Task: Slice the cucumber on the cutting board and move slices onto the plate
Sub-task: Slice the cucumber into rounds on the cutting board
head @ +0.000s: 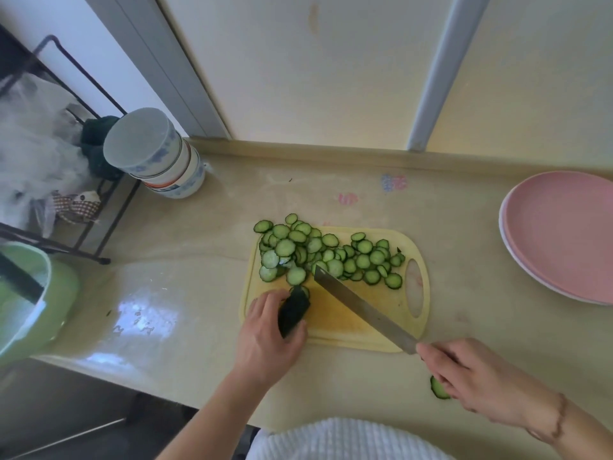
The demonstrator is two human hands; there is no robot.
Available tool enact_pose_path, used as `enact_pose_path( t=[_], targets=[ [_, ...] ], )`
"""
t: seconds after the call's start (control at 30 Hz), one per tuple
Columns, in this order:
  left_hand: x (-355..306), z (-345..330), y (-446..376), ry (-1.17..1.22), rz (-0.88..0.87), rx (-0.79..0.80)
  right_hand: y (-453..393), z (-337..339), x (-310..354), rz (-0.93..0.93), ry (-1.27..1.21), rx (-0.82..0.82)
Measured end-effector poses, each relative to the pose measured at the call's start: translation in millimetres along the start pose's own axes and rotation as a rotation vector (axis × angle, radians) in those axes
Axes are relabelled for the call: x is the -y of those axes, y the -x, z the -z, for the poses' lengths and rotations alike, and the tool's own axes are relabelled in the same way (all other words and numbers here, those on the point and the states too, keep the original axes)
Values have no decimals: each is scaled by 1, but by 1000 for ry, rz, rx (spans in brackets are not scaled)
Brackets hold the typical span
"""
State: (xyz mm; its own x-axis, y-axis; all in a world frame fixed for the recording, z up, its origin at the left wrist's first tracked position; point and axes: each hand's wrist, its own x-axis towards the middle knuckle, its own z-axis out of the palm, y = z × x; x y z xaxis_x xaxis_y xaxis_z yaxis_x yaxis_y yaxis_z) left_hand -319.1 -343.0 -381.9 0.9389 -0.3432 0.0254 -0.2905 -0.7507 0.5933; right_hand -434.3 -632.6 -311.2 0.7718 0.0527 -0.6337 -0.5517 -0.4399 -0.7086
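The counter (205,293) fills the lower frame, and the pink plate (564,234) waits bare at the right edge, well apart from the yellow board (365,327) at centre. The slices (328,254) lie heaped across the board's upper half, a few spilling over its upper left edge; one stray slice (439,388) lies on the counter at lower right, beside your knife hand.

Only a short cucumber stub (293,312) is left at the board's left side. Your left hand (268,336) grasps it, fingers curled over its near end, the cut face pointing up-frame. Keep those fingertips tucked back as the stub shortens. Your right hand (464,376) is clenched on the handle; the knife (361,310) lies diagonally, its tip at the pile, to the right of the stub. Bring the blade square to the cut face and make thin, even cuts.
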Motion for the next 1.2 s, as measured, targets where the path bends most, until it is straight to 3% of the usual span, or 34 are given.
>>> enact_pose_path(
  t=[0.13,0.3,0.47,0.67,0.8,0.97,1.2],
  targets=[
    [-3,-14,5,102,32,-57,-3,-3,0,-41,36,-15],
    [-11,-35,2,56,-387,-61,3,3,5,-89,-21,-1],
    [-20,-46,-3,43,-447,-53,4,3,3,-136,-8,41],
    [-25,-51,-4,-4,-643,-66,-3,-2,1,-119,-40,37],
    [-22,-54,-2,-36,-600,-127,-8,-2,-5,-124,-21,26],
    [-23,-50,3,-56,-645,-93,-11,0,-4,-124,-42,48],
    [-24,-51,-9,62,-546,-81,-11,-3,1,-160,-25,24]
  ],
)
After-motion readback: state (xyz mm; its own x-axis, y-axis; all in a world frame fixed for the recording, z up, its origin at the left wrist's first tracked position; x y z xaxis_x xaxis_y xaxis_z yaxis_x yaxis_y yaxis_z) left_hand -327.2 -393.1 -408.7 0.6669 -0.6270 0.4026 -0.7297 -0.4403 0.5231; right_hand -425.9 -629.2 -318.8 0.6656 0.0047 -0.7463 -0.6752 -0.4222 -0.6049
